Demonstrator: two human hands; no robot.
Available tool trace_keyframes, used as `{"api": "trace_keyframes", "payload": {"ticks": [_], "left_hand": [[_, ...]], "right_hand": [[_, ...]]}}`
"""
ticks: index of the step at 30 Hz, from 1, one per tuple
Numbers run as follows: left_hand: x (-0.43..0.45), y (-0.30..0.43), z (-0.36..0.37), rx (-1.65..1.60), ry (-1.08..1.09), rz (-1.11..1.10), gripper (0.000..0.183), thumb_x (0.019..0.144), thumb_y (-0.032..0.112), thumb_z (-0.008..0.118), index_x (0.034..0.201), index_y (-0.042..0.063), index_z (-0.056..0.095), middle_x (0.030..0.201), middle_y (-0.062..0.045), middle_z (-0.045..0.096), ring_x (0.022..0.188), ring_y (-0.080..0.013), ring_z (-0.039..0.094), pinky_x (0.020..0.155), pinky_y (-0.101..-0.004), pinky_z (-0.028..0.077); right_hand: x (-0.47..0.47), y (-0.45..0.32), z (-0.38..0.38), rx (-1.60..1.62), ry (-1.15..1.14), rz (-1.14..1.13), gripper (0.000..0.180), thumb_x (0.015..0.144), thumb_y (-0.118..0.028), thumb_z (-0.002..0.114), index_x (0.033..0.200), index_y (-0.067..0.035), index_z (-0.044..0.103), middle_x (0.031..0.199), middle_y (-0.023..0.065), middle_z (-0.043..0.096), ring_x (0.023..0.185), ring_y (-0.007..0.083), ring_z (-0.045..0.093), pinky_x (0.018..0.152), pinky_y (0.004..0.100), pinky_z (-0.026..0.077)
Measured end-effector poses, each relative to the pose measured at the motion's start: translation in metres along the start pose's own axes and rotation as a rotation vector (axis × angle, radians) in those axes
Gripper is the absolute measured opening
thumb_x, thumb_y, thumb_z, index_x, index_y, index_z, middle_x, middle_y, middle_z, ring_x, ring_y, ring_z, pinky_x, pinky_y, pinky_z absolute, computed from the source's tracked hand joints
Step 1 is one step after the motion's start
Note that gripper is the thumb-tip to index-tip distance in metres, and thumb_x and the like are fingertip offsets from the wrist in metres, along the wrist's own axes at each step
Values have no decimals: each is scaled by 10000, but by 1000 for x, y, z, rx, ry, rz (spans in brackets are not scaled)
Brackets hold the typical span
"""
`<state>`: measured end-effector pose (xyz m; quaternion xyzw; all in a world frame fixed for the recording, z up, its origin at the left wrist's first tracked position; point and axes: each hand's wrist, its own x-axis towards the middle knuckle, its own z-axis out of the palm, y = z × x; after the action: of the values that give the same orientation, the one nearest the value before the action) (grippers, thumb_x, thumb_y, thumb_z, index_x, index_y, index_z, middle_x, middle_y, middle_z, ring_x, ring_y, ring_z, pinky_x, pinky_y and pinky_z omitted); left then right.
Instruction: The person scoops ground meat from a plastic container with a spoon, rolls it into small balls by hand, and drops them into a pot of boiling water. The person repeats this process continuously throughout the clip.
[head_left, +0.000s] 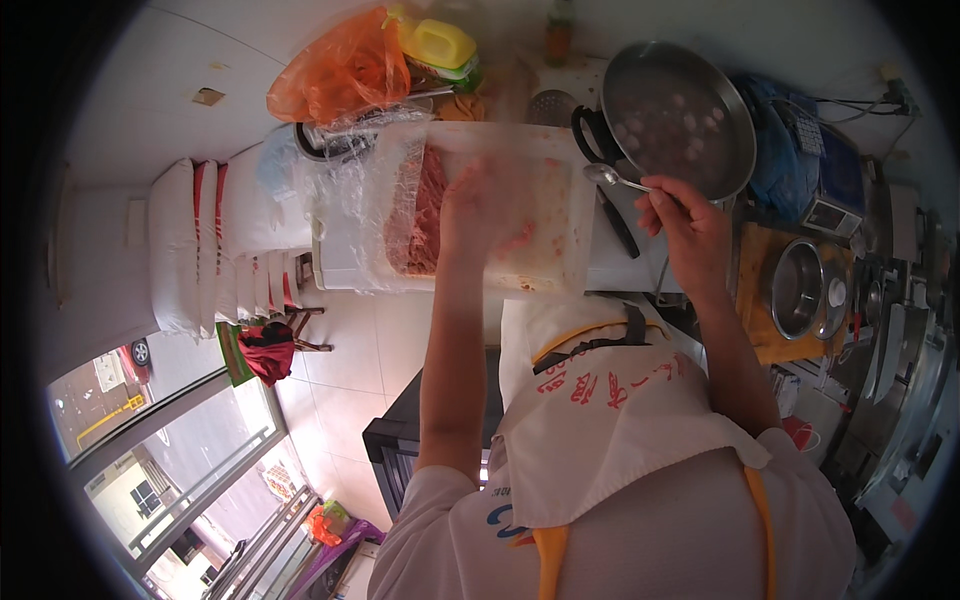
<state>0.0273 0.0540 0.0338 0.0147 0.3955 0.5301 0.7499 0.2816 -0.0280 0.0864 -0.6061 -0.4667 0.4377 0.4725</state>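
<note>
Over the shallow white tray (562, 232) is my left hand (469, 202), blurred, at the edge of a mass of raw minced meat (426, 217); its fingers cannot be made out. Clear plastic film (367, 210) covers the meat's left part. My right hand (679, 214) grips a metal spoon (609, 175) by its handle, the bowl pointing left, near the rim of a large metal pot (731, 176). Pale meatballs (690, 124) lie in the cloudy liquid in that pot. A black-handled knife (619, 225) rests between the tray and my right hand.
A perforated metal skimmer (553, 107), an orange plastic bag (345, 67) and a yellow jug (442, 49) stand behind the tray. At right are a scale (832, 217) and a metal bowl (796, 289) on a wooden board (754, 300). White sacks (176, 247) are stacked at left.
</note>
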Motion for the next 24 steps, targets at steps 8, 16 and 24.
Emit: {"api": "trace_keyframes", "payload": {"ticks": [8, 16, 24], "left_hand": [[36, -23, -57, 337, 5, 215, 329, 1106, 364, 603, 858, 149, 593, 589, 70, 426, 443, -48, 358, 365, -255, 228], [38, -19, -67, -20, -296, -63, 276, 1110, 379, 602, 973, 140, 593, 800, 55, 534, 546, -42, 406, 421, -220, 301], [52, -23, -95, -14, -146, 59, 294, 1093, 329, 628, 874, 142, 568, 630, 37, 438, 479, -71, 406, 395, -242, 294]], "right_hand": [[-2, 8, -1, 3, 0, -24, 215, 1091, -92, 619, 1249, -5, 735, 950, 75, 761, 760, 94, 684, 680, 245, 547], [-3, 9, 1, 11, -4, -23, 222, 1091, -92, 621, 1259, 0, 732, 956, 80, 764, 765, 97, 687, 684, 250, 552], [-3, 10, 4, -10, -15, 0, 219, 1089, -91, 624, 1251, 6, 736, 967, 87, 765, 778, 101, 689, 693, 249, 548]]}}
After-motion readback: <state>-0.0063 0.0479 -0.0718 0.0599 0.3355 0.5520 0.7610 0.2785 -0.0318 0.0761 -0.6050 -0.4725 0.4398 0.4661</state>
